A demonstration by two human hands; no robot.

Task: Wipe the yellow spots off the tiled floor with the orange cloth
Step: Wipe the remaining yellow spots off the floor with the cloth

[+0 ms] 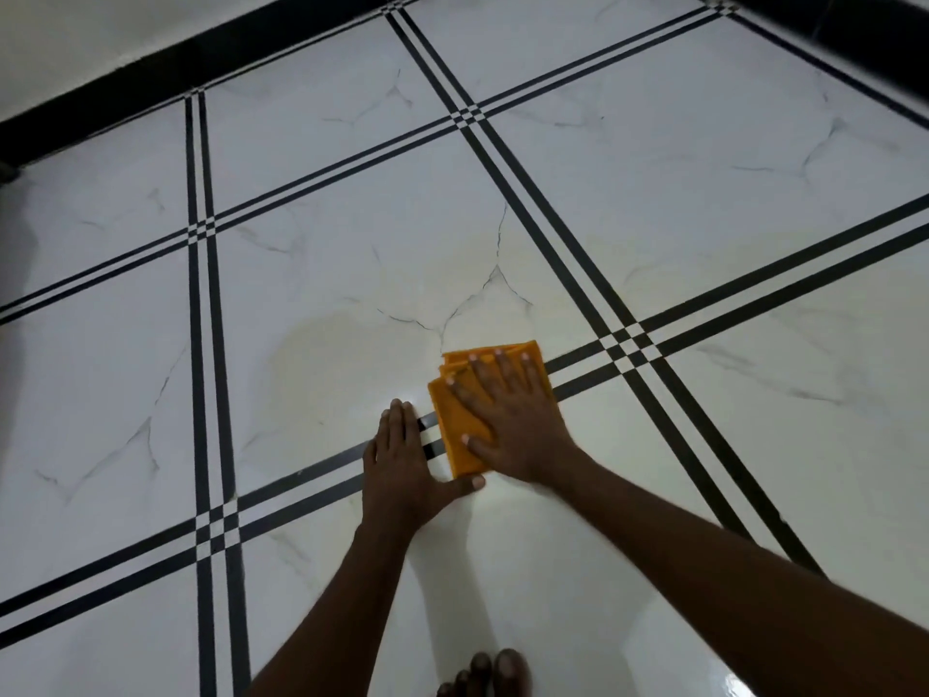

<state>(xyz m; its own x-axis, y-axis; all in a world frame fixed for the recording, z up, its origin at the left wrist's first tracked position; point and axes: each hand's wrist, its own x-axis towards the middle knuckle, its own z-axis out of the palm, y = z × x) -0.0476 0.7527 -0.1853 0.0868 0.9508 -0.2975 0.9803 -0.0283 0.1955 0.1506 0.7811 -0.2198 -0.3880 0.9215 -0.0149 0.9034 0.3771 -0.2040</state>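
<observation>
A folded orange cloth (455, 420) lies flat on the white tiled floor (653, 193), across a double black line. My right hand (507, 415) presses on top of the cloth, palm down with fingers spread. Just left of it, my left hand (407, 460) rests flat on the floor, its thumb touching the cloth's near corner. Faint yellowish smears (321, 354) spread over the tile to the left of and beyond the cloth, with a paler patch (467, 254) farther away.
Black double lines (206, 344) divide the floor into large marbled tiles. A black skirting (151, 78) runs along the far wall and another at the top right. My bare toes (487, 674) show at the bottom edge.
</observation>
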